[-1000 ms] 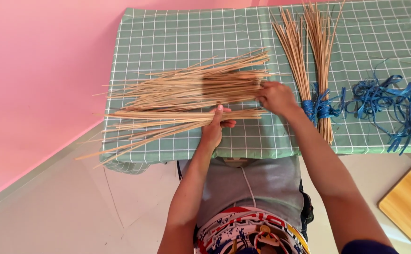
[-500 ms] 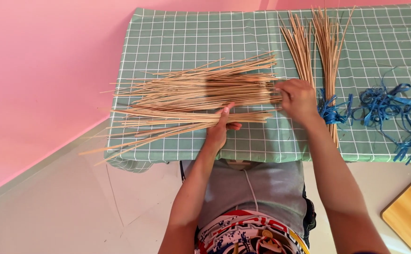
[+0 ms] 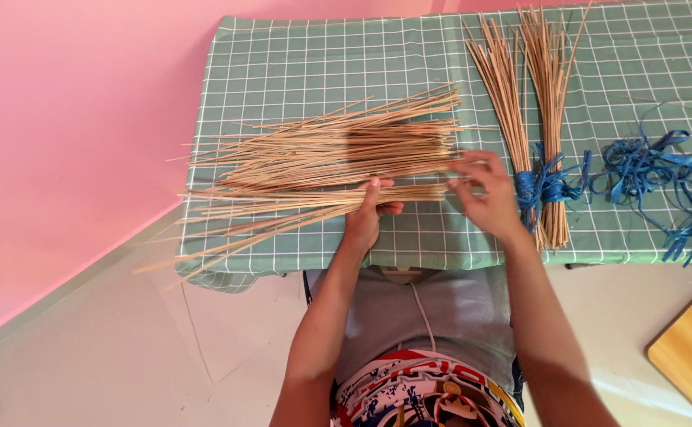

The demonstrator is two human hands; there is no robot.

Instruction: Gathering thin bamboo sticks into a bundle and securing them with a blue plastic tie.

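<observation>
loose sticks [image 3: 330,158] fill the cloth's left half, tied bundles [image 3: 532,126] and blue ribbon [image 3: 654,170] block right, far edge open

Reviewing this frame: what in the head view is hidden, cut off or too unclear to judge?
- Left hand: its palm covers the loose sticks beneath, so the grip is unclear.
- Right hand: fingers blurred at the stick ends; whether they pinch any is unclear.
- Wooden board: cut by the right edge.
- Blue ribbon pile: tangled, strand count unreadable.
- Table under the checked cloth: hidden.
</observation>
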